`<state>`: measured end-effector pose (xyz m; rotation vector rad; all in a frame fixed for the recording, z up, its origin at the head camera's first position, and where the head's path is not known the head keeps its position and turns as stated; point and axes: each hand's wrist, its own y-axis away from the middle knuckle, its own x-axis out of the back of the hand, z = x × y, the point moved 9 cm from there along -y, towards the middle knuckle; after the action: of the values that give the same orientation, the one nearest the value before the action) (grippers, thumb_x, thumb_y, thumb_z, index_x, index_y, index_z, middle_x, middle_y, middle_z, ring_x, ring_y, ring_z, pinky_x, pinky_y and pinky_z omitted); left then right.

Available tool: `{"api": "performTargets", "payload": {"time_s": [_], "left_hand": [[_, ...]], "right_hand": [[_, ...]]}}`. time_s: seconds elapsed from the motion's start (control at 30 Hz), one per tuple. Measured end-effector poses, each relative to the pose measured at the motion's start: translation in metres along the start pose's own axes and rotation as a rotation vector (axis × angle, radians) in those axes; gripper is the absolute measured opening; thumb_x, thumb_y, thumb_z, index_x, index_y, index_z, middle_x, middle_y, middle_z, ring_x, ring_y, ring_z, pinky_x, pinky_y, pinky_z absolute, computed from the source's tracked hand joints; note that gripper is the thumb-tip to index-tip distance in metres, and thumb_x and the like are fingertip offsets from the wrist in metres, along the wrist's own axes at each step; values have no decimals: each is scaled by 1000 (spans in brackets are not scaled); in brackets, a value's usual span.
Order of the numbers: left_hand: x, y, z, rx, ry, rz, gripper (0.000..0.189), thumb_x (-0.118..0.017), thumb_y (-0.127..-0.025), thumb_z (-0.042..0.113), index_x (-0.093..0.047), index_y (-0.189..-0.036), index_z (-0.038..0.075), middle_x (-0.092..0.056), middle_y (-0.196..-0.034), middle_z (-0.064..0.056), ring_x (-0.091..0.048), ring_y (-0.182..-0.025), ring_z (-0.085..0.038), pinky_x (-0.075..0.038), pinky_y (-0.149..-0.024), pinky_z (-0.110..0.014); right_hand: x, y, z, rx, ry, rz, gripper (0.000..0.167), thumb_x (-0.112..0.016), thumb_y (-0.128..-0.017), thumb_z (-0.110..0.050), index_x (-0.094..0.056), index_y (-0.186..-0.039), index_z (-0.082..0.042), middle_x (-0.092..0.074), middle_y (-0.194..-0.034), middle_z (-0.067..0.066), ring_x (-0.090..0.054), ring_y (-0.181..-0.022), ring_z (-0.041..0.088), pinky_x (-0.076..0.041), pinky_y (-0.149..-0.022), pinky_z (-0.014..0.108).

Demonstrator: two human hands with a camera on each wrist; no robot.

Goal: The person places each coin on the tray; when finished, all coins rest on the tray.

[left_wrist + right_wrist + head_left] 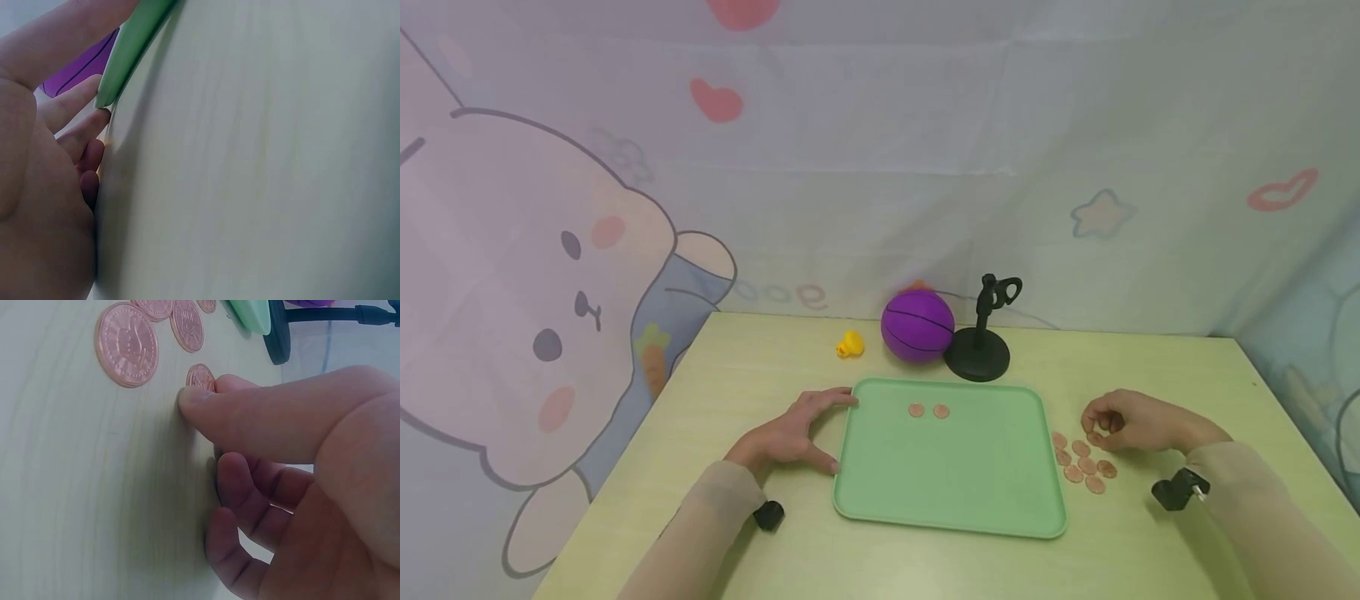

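Observation:
A light green tray [951,467] lies on the table, with two copper-coloured coins [928,411] near its far edge. My left hand [793,429] rests at the tray's left side, thumb and fingers spread and touching the rim; in the left wrist view fingertips meet the tray's corner [115,75]. Right of the tray, several copper-coloured coins [1086,465] lie in a loose group. At the far side of that group, my right hand [1131,421] pinches a coin [200,376] between thumb and index finger, close to the tabletop. Its other fingers are curled.
Behind the tray stand a purple ball [917,327] with black lines and a black stand [977,354] with a ring-shaped top. A small yellow toy [851,344] sits left of the ball. A printed cloth [880,167] hangs behind the table [760,533].

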<state>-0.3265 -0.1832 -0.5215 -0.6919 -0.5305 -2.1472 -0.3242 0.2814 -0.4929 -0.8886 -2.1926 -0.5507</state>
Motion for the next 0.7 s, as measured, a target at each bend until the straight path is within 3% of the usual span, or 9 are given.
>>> {"api": "performTargets", "payload": {"time_s": [0.47,0.7], "left_hand": [[1,0,2,-38,-15,13,98,-98,-71,31,-48,-155,26,-28,-172,-1,-21,-152,-33,-19,-122,-65],[1,0,4,-30,2,8,98,-98,-70,29,-49,-155,26,-27,-172,0,-21,-152,-33,-18,-122,-66]], "right_hand": [[0,-1,-11,-2,42,13,15,-74,-90,0,-68,-93,-14,-56,-79,-7,-48,-74,3,-41,-66,23],[1,1,-11,-29,61,41,17,-76,-89,0,-68,-93,-14,-63,-86,-3,-55,-81,8,-49,-72,25]]}}
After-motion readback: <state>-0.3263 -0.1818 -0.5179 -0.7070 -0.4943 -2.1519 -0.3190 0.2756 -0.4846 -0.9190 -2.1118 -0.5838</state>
